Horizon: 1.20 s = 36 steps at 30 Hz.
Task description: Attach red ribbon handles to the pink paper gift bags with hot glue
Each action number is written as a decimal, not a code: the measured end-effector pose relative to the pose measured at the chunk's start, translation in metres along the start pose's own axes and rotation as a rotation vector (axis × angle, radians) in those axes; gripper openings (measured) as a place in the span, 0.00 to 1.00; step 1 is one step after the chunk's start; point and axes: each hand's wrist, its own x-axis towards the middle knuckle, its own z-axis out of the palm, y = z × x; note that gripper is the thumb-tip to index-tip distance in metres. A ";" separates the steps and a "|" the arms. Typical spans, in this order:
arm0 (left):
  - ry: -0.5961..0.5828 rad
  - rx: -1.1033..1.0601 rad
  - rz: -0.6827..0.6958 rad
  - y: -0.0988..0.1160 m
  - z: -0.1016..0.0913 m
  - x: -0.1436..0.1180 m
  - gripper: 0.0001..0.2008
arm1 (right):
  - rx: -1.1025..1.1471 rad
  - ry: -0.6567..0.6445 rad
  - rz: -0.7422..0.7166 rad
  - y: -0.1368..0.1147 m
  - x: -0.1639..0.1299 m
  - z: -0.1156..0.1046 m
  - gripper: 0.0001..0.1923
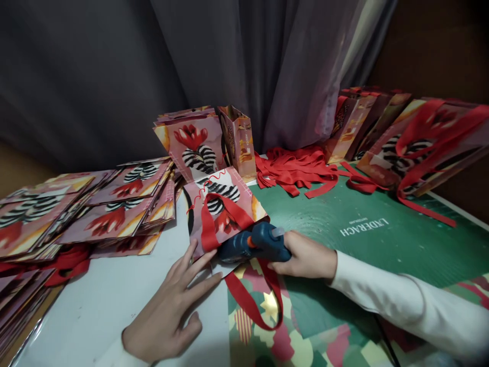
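Here, right hand (305, 255) wrapped around the grip of a blue glue gun (254, 245), fingers clenched on it. Gun laid almost level, long axis running left to right across the table edge, nozzle aimed left toward the lower edge of a flat paper bag (221, 204), orange trigger part showing at mid-body. Nozzle tip just at the bag's near edge, beside the end of a red ribbon (208, 224) looped over the bag's face. Left hand (171, 306) spread flat, holding nothing, fingertips pressed on the bag's near left corner and pointing up and to the right, toward the nozzle. Bag lying on the white table (95, 300), its long axis running away from the person, printed with a red flower and zebra stripes. A second loop of red ribbon trailing beneath the gun onto a green mat (344, 224). Left of the bag, stacks of flat bags (76, 214) fanned out. Behind it, one standing bag (239, 137) upright against a grey curtain (153, 61). Farther right, a pile of loose ribbons (298, 171), then finished bags (412, 142) with handles, leaning in a row.
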 end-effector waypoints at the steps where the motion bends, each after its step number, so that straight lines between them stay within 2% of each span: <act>1: 0.002 -0.008 -0.002 0.000 0.000 0.000 0.42 | 0.008 0.001 -0.005 0.000 -0.001 -0.001 0.09; 7: 0.012 -0.035 0.006 0.000 0.002 -0.001 0.42 | 0.027 -0.013 -0.032 0.002 -0.006 -0.003 0.07; 17: -0.004 -0.094 -0.030 0.002 0.004 -0.001 0.42 | -0.040 0.038 -0.052 0.003 -0.012 -0.008 0.09; 27: 0.028 -0.119 -0.058 0.005 0.004 0.000 0.39 | -0.175 0.106 -0.004 0.002 -0.021 -0.017 0.11; 32: 0.006 -0.160 -0.084 0.006 0.004 0.001 0.37 | -0.206 0.089 0.031 0.003 -0.025 -0.020 0.12; 36: 0.029 -0.185 -0.079 0.007 0.004 0.002 0.35 | -0.257 0.141 0.046 0.003 -0.030 -0.024 0.14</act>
